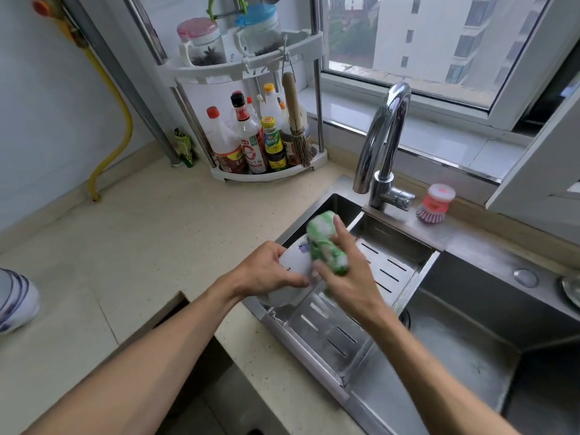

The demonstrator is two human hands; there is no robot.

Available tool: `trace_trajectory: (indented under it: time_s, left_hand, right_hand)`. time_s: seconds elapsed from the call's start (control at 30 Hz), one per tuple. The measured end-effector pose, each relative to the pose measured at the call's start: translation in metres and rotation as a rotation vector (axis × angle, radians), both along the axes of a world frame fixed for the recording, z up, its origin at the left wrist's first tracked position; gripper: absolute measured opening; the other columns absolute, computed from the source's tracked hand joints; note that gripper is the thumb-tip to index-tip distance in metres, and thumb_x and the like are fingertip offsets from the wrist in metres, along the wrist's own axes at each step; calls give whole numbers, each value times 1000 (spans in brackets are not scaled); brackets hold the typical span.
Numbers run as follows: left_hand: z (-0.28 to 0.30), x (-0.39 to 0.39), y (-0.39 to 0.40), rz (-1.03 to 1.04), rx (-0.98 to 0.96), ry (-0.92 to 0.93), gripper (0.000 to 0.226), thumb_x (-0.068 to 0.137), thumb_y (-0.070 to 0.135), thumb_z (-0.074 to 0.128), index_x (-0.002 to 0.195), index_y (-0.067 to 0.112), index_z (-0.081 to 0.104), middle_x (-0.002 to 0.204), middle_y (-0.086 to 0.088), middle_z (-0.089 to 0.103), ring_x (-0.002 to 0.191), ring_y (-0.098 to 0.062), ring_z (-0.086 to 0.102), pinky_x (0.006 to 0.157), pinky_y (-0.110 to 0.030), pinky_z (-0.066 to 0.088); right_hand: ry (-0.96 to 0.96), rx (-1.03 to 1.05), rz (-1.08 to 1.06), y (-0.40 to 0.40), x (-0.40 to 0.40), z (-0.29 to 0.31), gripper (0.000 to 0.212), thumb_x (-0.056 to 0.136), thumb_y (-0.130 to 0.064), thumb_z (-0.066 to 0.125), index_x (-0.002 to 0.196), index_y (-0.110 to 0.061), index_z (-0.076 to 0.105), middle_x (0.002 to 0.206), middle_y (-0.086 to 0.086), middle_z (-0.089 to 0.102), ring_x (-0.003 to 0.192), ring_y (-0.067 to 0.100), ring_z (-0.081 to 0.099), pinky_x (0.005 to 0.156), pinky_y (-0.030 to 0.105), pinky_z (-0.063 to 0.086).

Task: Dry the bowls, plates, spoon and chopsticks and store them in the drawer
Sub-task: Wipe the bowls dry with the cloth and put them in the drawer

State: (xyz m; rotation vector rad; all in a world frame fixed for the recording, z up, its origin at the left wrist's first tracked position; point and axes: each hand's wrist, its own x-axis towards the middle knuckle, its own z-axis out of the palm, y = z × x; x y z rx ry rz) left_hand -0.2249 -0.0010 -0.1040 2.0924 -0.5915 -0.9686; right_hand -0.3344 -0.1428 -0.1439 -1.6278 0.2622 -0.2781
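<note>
Your left hand (266, 271) grips a white bowl (293, 271) by its side, fingers curled over the rim and wall, holding it tilted above the near-left edge of the sink (470, 324). Your right hand (348, 271) holds a green-and-white cloth (326, 246), thumb and fingers wrapped round it, and presses it against the bowl's far side at about 1 o'clock from the bowl. The bowl carries a small purple print near its rim, just beside the cloth. Below both hands a slotted steel drain tray (361, 309) sits across the sink.

At 9 o'clock, at the frame's left edge, blue-and-white dishes (15, 299) rest on the table (125, 246), well apart from the bowl; blur keeps you from telling whether they are bowls or plates. At 6 o'clock, under the table's front edge, a dark opening (194, 356) shows, likely the drawer, though you cannot tell for sure.

At 12 o'clock a white corner rack (251, 64) holds sauce bottles (251, 142) below and jars above, with a small brush (298, 120) hanging from it. At 1 o'clock the chrome tap (386, 136) curves over the sink, and a pink dish brush (436, 204) stands just beside its base at 2 o'clock.
</note>
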Motion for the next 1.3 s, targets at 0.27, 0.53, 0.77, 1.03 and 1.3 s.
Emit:
trace_trajectory:
  time_s: [0.27,0.53,0.77,1.03,1.3]
  left_hand:
    - [-2,-8,-2,69,-147,38,9,79,4,79,82,1,71,74,-9,71,67,-22,68,57,-30,53]
    - [-6,-11,-1,101,-175,38,14,79,-6,74,79,8,71,70,1,70,68,-15,67,58,-24,52]
    - [-6,-8,-7,152,-142,-23,7,78,0,77,78,4,72,72,-6,69,66,-18,65,63,-34,53]
    - [0,-12,-10,151,-136,-68,14,76,5,81,73,13,70,67,2,69,61,-13,67,54,-25,50]
    - [6,-11,-8,74,-155,-70,22,77,1,81,63,12,68,60,6,66,56,-11,63,53,-27,50]
  right_hand:
    - [66,34,-133,8,45,-11,46,89,-45,47,132,-37,61,137,-1,61,115,12,61,102,45,51]
    - [3,-5,-38,19,41,-18,33,96,-25,46,121,-32,66,133,-1,61,114,9,56,94,18,45]
    - [-12,64,-40,23,40,-17,35,97,-26,45,123,-43,61,145,-6,49,126,3,49,105,18,37]
    - [183,521,-90,-2,55,-16,26,96,-30,47,105,-31,71,102,7,72,83,17,68,79,37,55]
    - [208,838,-68,8,41,-19,33,88,-40,51,96,-14,70,88,15,70,71,24,67,61,30,56]
